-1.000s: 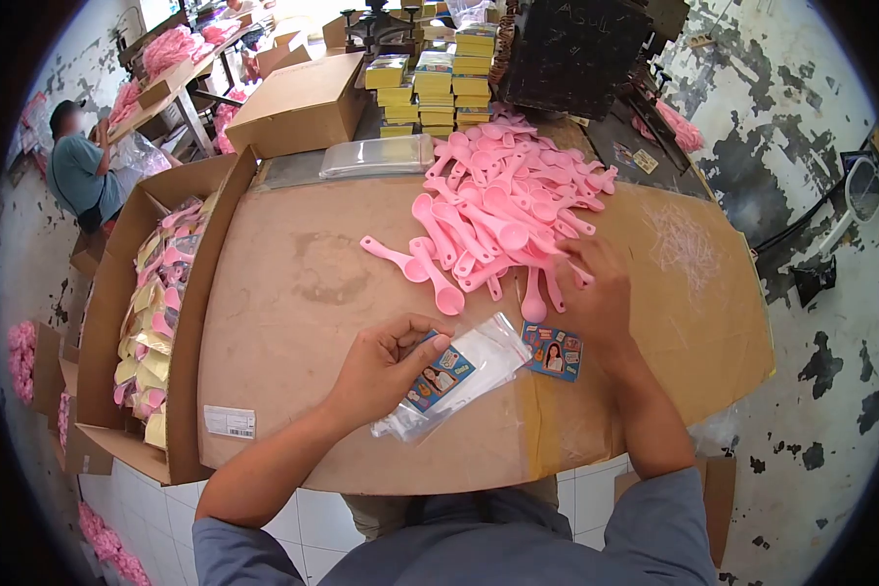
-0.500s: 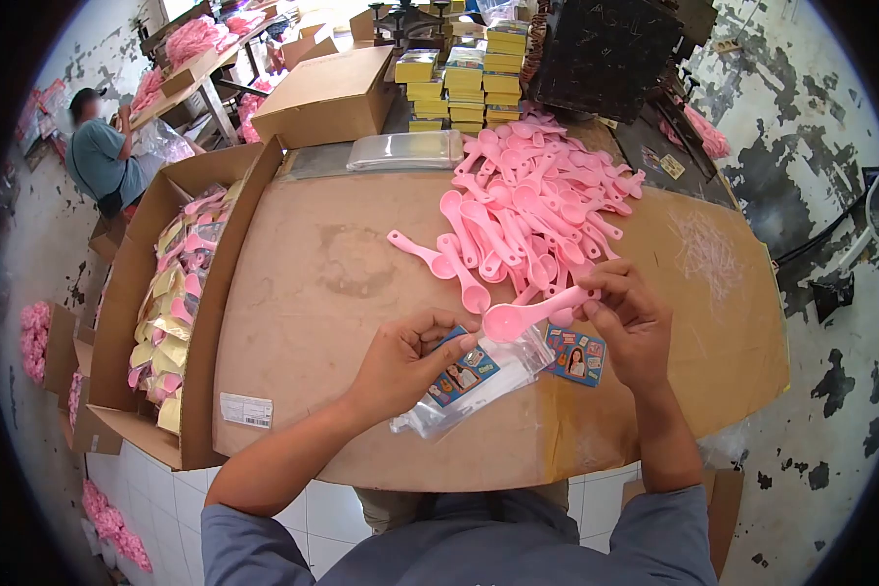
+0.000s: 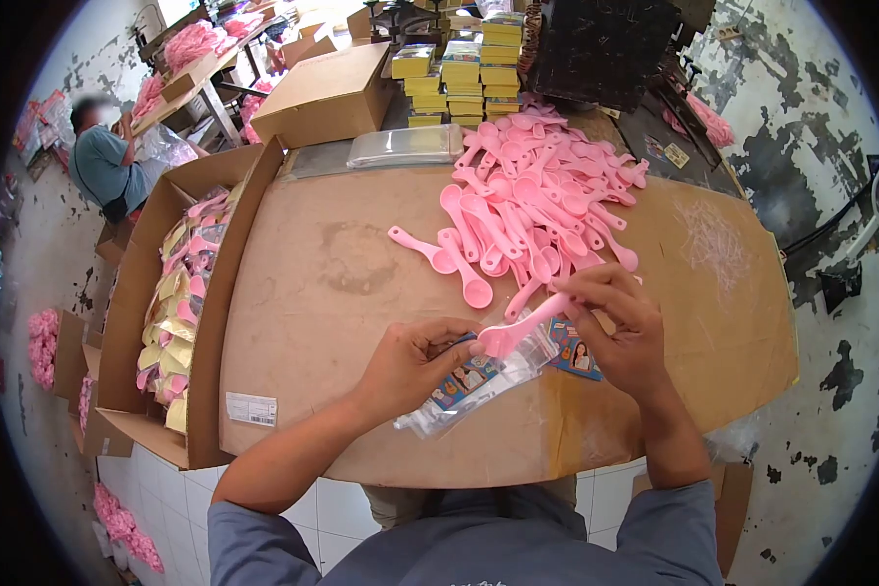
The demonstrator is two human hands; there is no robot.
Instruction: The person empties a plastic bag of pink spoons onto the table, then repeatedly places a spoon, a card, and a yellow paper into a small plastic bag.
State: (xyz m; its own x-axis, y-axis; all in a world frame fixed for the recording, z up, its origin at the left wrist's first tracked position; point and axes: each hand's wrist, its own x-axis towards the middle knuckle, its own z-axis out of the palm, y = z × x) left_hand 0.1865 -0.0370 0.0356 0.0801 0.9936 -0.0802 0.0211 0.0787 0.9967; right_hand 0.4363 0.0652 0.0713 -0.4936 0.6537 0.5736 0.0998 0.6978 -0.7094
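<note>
A pink measuring spoon (image 3: 532, 325) is pinched by the handle end in my right hand (image 3: 620, 332), its bowl tilted down toward the left. My left hand (image 3: 410, 366) grips a clear plastic bag (image 3: 435, 418) near its upper edge, and the spoon's bowl is right at those fingertips. A blue printed card (image 3: 471, 379) lies in or under the clear film. Another blue card (image 3: 574, 354) rests on the cardboard below my right hand, partly covered by the bag. Just beyond my hands spreads a heap of pink spoons (image 3: 527, 210).
At the left stands an open carton (image 3: 227, 293) of bagged spoons and cards. Yellow-edged card stacks (image 3: 464, 73), a closed box (image 3: 327, 93) and a pile of clear bags (image 3: 405, 146) are at the back. A person (image 3: 107, 161) sits far left.
My right hand has moved the spoon slightly left and tilted it, bringing its bowl down against my left fingertips at the bag. My left hand keeps its grip.
</note>
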